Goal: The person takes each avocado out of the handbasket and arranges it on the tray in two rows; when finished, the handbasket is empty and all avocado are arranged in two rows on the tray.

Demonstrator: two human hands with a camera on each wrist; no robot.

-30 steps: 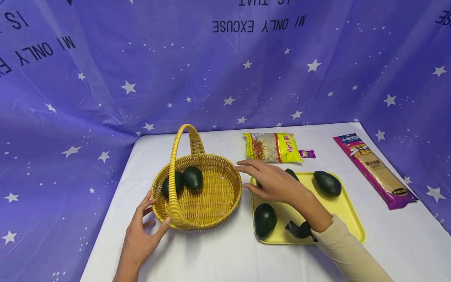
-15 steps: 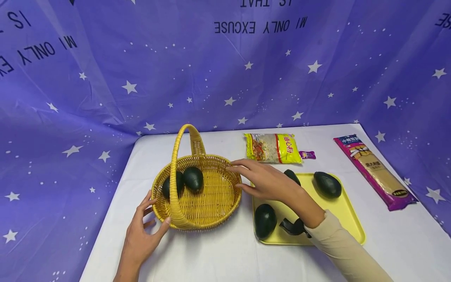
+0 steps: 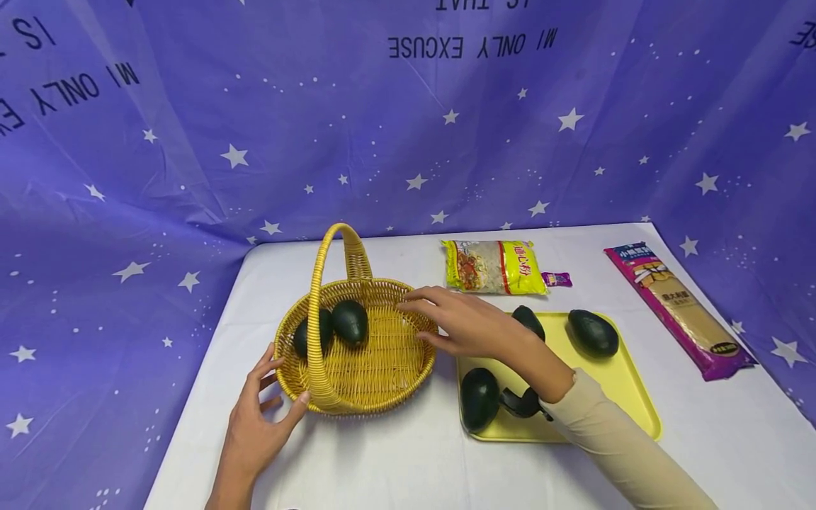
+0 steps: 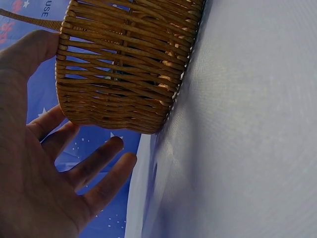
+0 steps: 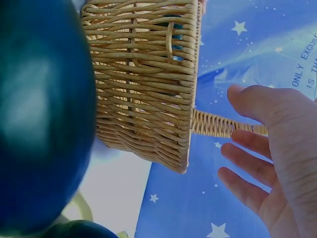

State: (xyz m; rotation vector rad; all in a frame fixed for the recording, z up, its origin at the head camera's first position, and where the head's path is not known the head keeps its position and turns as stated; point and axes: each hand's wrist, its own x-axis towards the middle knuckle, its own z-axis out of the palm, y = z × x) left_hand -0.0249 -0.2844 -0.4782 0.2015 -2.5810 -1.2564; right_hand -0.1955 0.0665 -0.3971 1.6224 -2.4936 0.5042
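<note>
The wicker basket (image 3: 357, 347) sits on the white table (image 3: 395, 460), left of the yellow tray (image 3: 621, 386). Judged light, stiff and rough-woven (two avocados (image 3: 348, 322) inside add weight); best gripped at rim or handle. My left hand (image 3: 258, 428) rests open against its near wall; my right hand (image 3: 462, 326) hovers open over the rim.

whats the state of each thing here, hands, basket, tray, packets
left hand: open, thumb touching the basket's near wall
right hand: open, holds nothing, fingers over the basket's right rim
basket: upright, handle up, two avocados inside
tray: flat on the table, three avocados on it
noodle packet: lying flat, looks sealed
long packet: lying flat, looks sealed
</note>
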